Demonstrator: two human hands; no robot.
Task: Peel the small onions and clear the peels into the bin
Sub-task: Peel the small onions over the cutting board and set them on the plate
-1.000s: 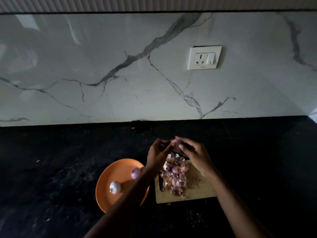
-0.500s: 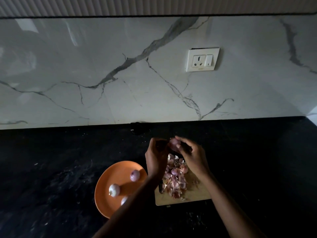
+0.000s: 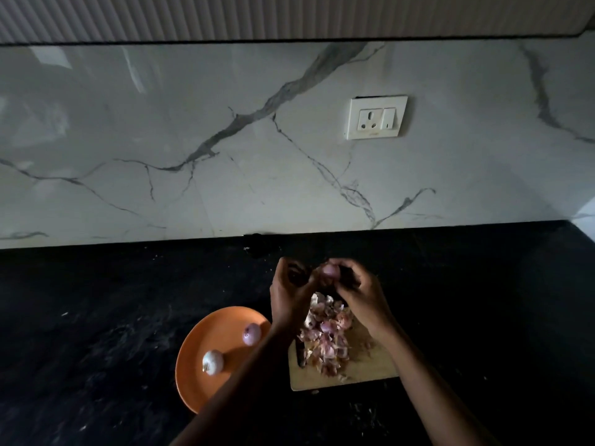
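Premises are presenting as a domestic kitchen. A black stone countertop (image 3: 96,317) is running along a glossy white marble-veined backsplash (image 3: 193,140), which is carrying a wall socket with switch (image 3: 376,117). A ribbed cabinet underside (image 3: 289,14) is overhanging above. A wooden chopping board (image 3: 370,370) heaped with onion peels (image 3: 326,336) and an orange plate (image 3: 199,381) holding small onions (image 3: 212,362) are indicating food preparation.

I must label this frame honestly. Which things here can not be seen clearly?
- Onion in the head view: mostly covered by the fingers of the left hand and right hand.
- Orange plate: near edge hidden by the left forearm.
- Cutting board: peels cover it.
- Bin: out of view.
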